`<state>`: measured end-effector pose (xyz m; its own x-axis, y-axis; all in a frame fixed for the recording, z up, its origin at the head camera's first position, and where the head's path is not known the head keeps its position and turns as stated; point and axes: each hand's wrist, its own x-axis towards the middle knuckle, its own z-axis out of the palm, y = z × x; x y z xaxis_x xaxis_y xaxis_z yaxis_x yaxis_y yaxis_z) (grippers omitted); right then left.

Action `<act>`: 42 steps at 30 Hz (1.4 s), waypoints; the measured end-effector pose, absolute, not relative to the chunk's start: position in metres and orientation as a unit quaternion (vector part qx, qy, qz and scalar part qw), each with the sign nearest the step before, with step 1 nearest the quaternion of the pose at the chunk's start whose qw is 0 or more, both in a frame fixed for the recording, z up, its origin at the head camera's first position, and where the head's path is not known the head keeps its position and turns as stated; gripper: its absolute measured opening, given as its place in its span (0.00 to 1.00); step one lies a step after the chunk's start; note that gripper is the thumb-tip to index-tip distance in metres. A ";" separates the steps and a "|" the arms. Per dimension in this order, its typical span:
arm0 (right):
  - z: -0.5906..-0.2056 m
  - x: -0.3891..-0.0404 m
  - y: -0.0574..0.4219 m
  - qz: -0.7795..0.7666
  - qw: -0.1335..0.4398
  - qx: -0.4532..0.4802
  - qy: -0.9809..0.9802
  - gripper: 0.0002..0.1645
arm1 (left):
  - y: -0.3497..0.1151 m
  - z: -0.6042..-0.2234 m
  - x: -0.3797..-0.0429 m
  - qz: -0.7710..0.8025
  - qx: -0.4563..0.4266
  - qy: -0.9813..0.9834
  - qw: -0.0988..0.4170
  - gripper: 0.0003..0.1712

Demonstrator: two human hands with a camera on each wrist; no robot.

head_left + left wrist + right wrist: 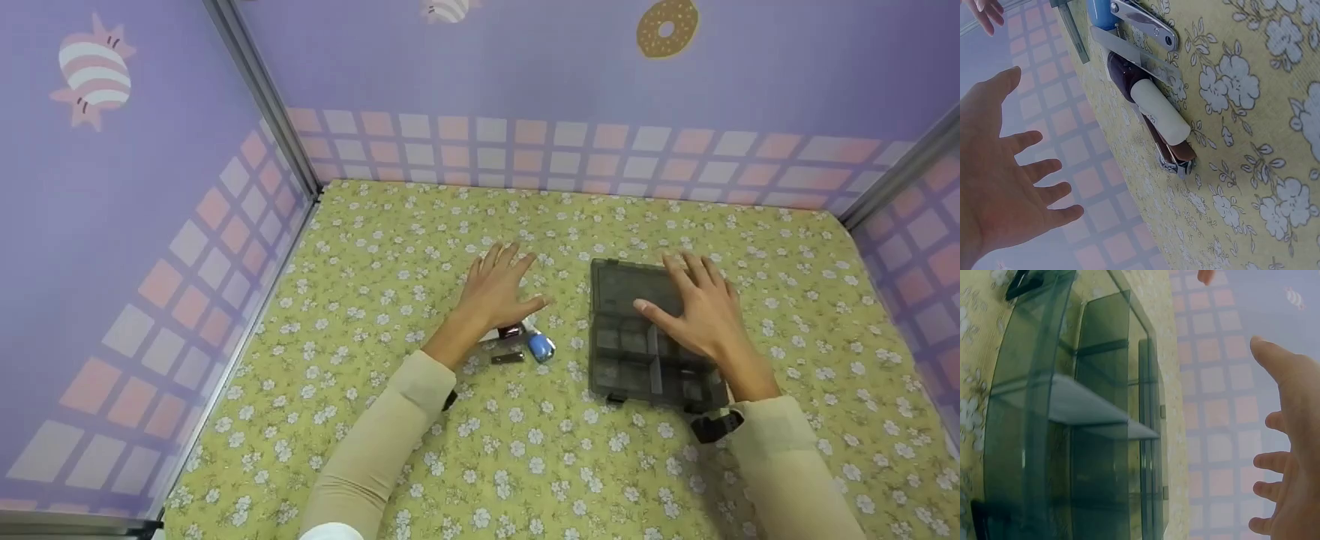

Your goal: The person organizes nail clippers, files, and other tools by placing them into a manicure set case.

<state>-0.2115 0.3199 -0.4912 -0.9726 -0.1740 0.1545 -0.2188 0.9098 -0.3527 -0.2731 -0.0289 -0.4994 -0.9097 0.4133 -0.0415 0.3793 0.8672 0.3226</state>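
Note:
My left hand (493, 292) hovers with spread fingers over a small group of items. In the left wrist view these are a nail polish bottle (1123, 74) with a white cap, a silver nail clipper (1143, 23), a translucent flat strip (1134, 55), a blue object (1100, 12) cut off by the frame, and a brown-handled metal tool (1183, 153) partly under the bottle. My right hand (705, 307), fingers extended, is above a dark see-through compartment case (622, 341), whose lid (626, 286) lies folded back. Both hands hold nothing.
A yellow floral cloth (405, 255) covers the table. Purple walls (480, 67) with metal corner posts (262, 90) stand at the back and sides. Inside the case, a pale divider (1084, 405) separates compartments. Black latches (616, 397) sit along its near edge.

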 end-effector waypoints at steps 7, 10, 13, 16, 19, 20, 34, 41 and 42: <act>-0.498 -0.206 0.335 0.222 0.059 0.100 -0.968 0.56 | -0.034 -0.501 -0.274 0.167 0.234 0.955 0.072 0.48; -0.503 -0.201 0.343 0.250 0.060 0.098 -0.961 0.54 | -0.037 -0.504 -0.272 0.180 0.261 0.944 0.088 0.45; -0.509 -0.197 0.351 0.290 0.055 0.093 -0.951 0.52 | -0.039 -0.508 -0.268 0.189 0.288 0.934 0.096 0.41; -0.515 -0.193 0.360 0.323 0.039 0.078 -0.942 0.51 | -0.041 -0.515 -0.263 0.192 0.312 0.925 0.098 0.37; -0.522 -0.188 0.369 0.348 0.019 0.057 -0.936 0.50 | -0.040 -0.522 -0.257 0.187 0.334 0.919 0.098 0.35; -0.525 -0.187 0.372 0.358 0.012 0.050 -0.932 0.50 | -0.039 -0.524 -0.255 0.183 0.341 0.917 0.098 0.35; -0.556 -0.173 0.398 0.540 -0.048 -0.067 -0.838 0.51 | -0.029 -0.540 -0.242 0.115 0.399 0.904 0.103 0.33; -0.565 -0.175 0.403 0.557 -0.058 -0.063 -0.826 0.38 | -0.027 -0.544 -0.244 0.096 0.402 0.905 0.098 0.28; -0.565 -0.176 0.403 0.557 -0.057 -0.063 -0.826 0.36 | -0.027 -0.544 -0.244 0.095 0.404 0.905 0.096 0.27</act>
<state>-0.1760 0.4031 -0.5650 -0.9855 0.0404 -0.1649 0.1680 0.3705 -0.9135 -0.2441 -0.0267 -0.5440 -0.6558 0.7487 -0.0969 0.7120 0.6561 0.2502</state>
